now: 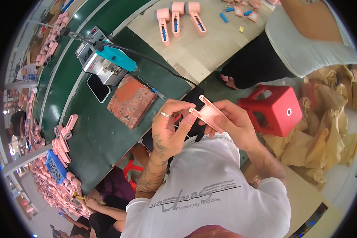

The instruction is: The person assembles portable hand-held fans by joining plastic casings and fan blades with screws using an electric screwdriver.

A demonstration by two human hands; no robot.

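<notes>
In front of my chest I hold a pink plastic casing piece (208,116), a hollow shell with two prongs at its far-left end. My right hand (238,123) grips its body, thumb lying on the inner face and fingers behind. The index finger and thumb of my left hand (169,129), which wears a ring, close on the tip of the nearer prong. Left of my hands, a reddish stone block (131,101) lies on the green bench (92,133). A teal electric screwdriver (116,58) hangs over a small silver machine (109,73).
A phone (98,88) lies by the machine. Three pink handheld fans (175,20) with opened handles rest on the far table, near blue cylinders (223,18). A person (305,43) stands far right, by a red stool (271,111) and brown paper (325,135). Pink parts and a blue tray (56,166) crowd the left.
</notes>
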